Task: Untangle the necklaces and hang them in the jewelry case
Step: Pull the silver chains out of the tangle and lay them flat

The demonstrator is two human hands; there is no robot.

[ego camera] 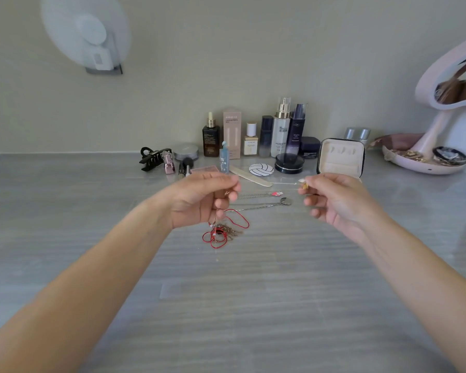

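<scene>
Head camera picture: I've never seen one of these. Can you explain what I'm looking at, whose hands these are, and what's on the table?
There is no machine here. This is one picture from a wide-angle camera worn on a person's head, looking forward and down, so both bare arms reach in from the bottom. The right hand pinches a small gold charm. A fine chain runs from it toward the left hand, which seems to pinch the other end. On the grey table lie two more chains, one with a pink charm and one with a round silver pendant, plus a tangle of red cord. Behind them stand an open jewelry case, cosmetic bottles, a hair claw and a mirror.
</scene>
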